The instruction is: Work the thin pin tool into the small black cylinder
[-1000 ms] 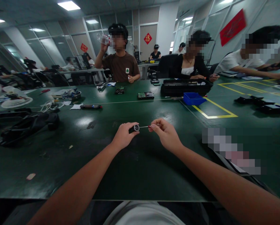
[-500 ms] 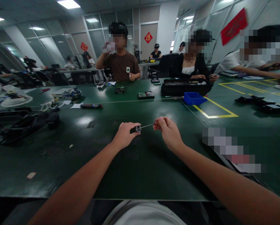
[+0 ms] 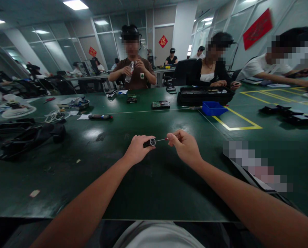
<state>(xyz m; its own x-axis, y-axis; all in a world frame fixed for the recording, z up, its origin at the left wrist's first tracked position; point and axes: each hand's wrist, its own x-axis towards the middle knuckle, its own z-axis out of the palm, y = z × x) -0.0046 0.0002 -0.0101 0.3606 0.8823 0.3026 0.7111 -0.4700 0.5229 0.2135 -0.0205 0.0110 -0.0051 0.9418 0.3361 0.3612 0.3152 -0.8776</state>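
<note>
My left hand is closed around a small black cylindrical part, its round silvery end facing right. My right hand pinches the red handle of a thin screwdriver. The screwdriver's shaft points left, and its tip meets the round end of the cylinder; whether it sits in a screw is too small to tell. Both hands are just above the green table, and most of the cylinder is hidden by my left fingers.
A blue tray and a long black case lie beyond my right hand. Circuit-board units sit further back. Black plastic parts lie at left, a pen-like tool nearer the middle. Several people sit around.
My right fingers have turned and closed further around the screwdriver's handle, while my left hand stays put. The person opposite has lowered a bottle from the face to the chest.
</note>
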